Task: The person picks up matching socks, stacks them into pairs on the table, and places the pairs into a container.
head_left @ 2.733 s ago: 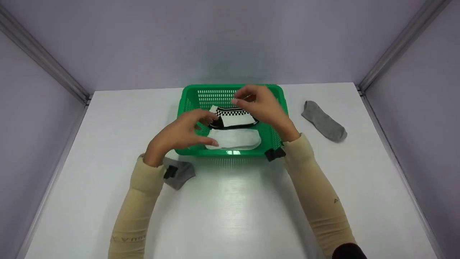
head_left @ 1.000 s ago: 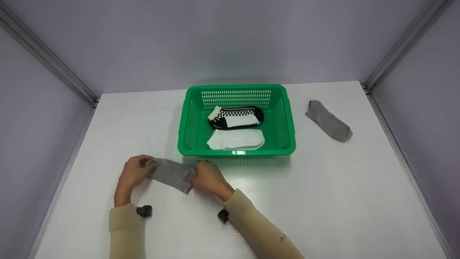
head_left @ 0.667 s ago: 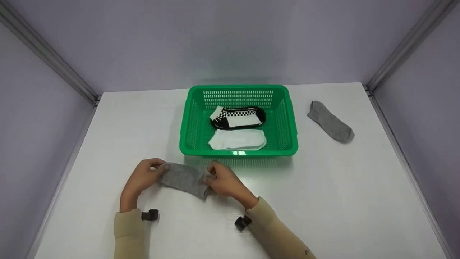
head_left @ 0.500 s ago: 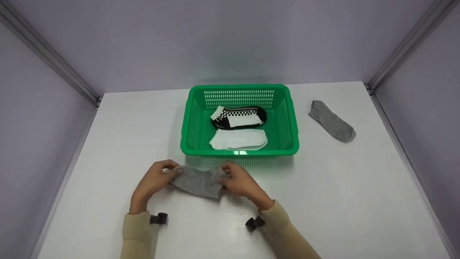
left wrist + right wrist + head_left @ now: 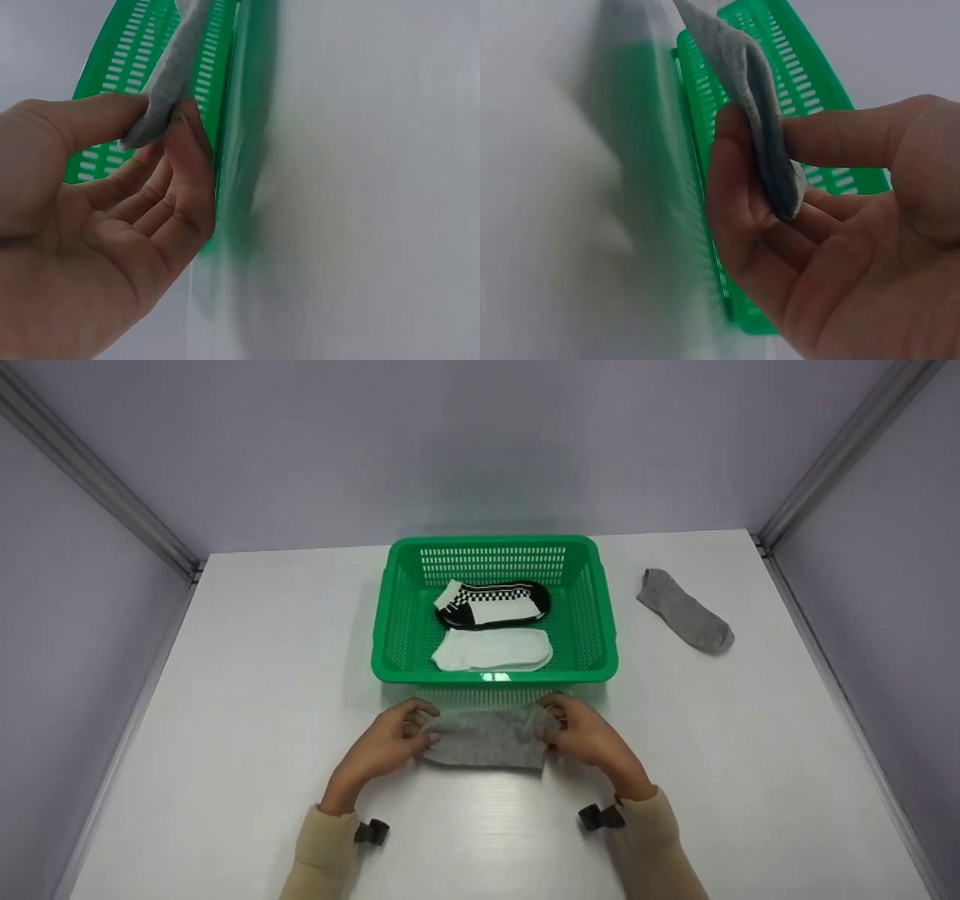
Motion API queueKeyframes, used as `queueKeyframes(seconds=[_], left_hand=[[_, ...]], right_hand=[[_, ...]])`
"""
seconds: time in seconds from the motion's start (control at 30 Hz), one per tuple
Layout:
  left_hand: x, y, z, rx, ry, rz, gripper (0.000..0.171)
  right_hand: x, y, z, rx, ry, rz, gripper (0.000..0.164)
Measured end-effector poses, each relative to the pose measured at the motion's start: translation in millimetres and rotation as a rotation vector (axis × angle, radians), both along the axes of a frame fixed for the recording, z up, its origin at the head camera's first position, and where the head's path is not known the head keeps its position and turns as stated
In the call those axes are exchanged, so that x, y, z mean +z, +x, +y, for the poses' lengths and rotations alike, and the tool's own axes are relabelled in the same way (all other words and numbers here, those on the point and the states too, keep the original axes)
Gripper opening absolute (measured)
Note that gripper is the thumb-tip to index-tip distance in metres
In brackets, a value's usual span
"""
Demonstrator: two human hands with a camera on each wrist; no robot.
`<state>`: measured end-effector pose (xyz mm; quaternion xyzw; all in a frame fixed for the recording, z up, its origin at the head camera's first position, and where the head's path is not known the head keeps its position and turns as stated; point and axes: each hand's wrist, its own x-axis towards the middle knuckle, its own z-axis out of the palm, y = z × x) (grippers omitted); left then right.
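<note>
A grey sock (image 5: 484, 739) is stretched sideways between my two hands, in front of the green basket. My left hand (image 5: 386, 740) pinches its left end between thumb and fingers; the left wrist view shows the sock's tip (image 5: 154, 120) in that pinch. At the other end my right hand (image 5: 591, 735) pinches the sock, and the right wrist view shows the folded opening (image 5: 761, 127) between thumb and fingers. A second grey sock (image 5: 685, 612) lies flat on the table to the right of the basket.
The green plastic basket (image 5: 381, 626) stands at the middle back of the white table (image 5: 262, 660). Inside it lie black-and-white checkered socks (image 5: 502, 607) and, nearer me, white socks (image 5: 495, 649). Pale walls (image 5: 480, 450) enclose the back and both sides.
Both hands left the basket and took hold of the grey sock at front left. They have since carried it rightward to the middle, before the basket. The other sock stayed put.
</note>
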<state>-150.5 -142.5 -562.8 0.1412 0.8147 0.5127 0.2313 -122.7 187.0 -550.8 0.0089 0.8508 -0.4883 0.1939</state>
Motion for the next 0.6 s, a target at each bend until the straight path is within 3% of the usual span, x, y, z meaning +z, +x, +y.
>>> queueKeyframes(seconds=[0.17,0.33,0.6], left_hand=[[1.4,13.9,16,-0.094,-0.096,0.09,0.031],[0.8,21.6,25,-0.156,-0.199,0.161,0.03],[1.9,21.1,27,-0.147,-0.208,0.177,0.031]], right_hand=[[-2.9,6.4,20,0.029,0.067,0.009,0.037],[-3.6,9.2,26,-0.001,0.083,-0.034,0.038],[-2.9,10.2,32,-0.013,0.098,-0.05,0.037]])
